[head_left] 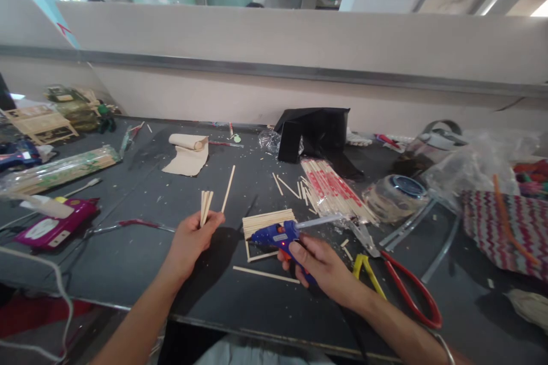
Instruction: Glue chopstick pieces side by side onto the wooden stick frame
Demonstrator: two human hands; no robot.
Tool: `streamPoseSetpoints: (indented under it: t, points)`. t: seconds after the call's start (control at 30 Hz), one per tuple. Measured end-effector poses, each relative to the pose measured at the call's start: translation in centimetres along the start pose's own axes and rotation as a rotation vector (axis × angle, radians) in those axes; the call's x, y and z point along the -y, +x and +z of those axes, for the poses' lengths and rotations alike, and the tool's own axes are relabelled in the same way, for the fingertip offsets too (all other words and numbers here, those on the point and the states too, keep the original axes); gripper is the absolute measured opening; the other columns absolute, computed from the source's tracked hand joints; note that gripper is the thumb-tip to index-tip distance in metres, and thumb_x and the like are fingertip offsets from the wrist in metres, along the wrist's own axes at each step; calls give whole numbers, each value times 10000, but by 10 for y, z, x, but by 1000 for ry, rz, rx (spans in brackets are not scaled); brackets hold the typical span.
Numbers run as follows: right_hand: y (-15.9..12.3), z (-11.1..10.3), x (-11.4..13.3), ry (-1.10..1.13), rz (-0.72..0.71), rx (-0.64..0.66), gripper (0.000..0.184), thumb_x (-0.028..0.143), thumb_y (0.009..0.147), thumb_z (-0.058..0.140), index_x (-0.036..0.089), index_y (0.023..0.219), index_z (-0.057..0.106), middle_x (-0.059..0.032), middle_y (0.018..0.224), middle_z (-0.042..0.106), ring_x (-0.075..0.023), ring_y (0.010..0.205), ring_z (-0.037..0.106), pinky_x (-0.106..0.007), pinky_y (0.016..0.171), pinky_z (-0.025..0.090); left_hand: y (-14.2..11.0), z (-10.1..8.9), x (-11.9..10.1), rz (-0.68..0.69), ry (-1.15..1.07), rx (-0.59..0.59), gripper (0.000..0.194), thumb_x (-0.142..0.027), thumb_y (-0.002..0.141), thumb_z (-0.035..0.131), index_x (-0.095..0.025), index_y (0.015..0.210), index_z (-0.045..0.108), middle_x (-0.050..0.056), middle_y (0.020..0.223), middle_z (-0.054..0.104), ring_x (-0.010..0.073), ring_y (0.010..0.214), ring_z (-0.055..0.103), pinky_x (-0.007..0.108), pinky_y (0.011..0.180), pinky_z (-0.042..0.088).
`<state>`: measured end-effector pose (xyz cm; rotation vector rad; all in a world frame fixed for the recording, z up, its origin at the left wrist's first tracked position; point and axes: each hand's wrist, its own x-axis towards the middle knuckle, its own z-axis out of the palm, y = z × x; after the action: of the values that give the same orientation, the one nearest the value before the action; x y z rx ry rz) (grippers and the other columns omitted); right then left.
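My left hand (194,242) is closed around several short wooden sticks (206,205) that point upward, and one longer wooden stick (228,188) slants out from its fingertips. In my right hand (314,262) is a blue glue gun (276,235) with a clear glue stick (319,220) in its back and a small red light showing. The gun's nozzle points left, over a flat panel of wooden sticks laid side by side (268,218). Below the panel's rows, sticks form an open frame (262,256). A loose wooden stick (265,275) lies in front of it.
Pliers with red and yellow handles (413,291) lie at the right. Packaged sticks (331,185) and cut pieces lie behind the panel, near a black bag (317,131). A rolled cloth (188,151) lies farther back. On the left are a magenta device (60,222) and a white cable (55,274).
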<state>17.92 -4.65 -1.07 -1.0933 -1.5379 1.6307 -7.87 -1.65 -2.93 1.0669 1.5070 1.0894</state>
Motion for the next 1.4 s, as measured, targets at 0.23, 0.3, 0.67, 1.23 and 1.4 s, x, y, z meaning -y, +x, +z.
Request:
streamPoseSetpoints:
  t: [0.23,0.3,0.67,1.23,1.4]
  points:
    - [1,2,-2,-12,28,-28,460,590,870,458,141,877,560,-24,763,558,-59,512,452,-185,436,372,-2,1,-3,31,33,-36,399,-511,661,675,-134,781,616,-107,451,282,45,368,269,179,366,203]
    - [1,2,-2,-13,27,-32,455,583,876,456,139,873,557,-22,759,554,-54,510,445,-182,439,368,-2,1,-2,37,38,-43,396,-509,661,669,-135,780,623,-106,442,289,45,362,272,179,362,203]
    - [2,0,-9,-35,29,-37,472,600,876,439,144,858,560,-10,735,550,-56,487,439,-190,434,358,-1,1,-1,54,83,-55,377,-508,666,667,-145,758,624,-103,430,303,51,356,286,182,365,215]
    - [3,0,-9,-51,37,-39,464,598,871,447,145,847,547,-13,751,552,-57,502,445,-183,432,366,-2,1,-2,45,96,-48,388,-511,667,661,-145,792,630,-103,435,306,56,361,297,182,368,216]
    - [-5,-7,1,-28,2,-63,439,569,880,458,144,861,565,-22,756,564,-67,519,457,-189,440,364,-1,1,-1,42,79,-43,389,-516,672,662,-147,785,612,-105,454,294,52,362,284,181,365,216]
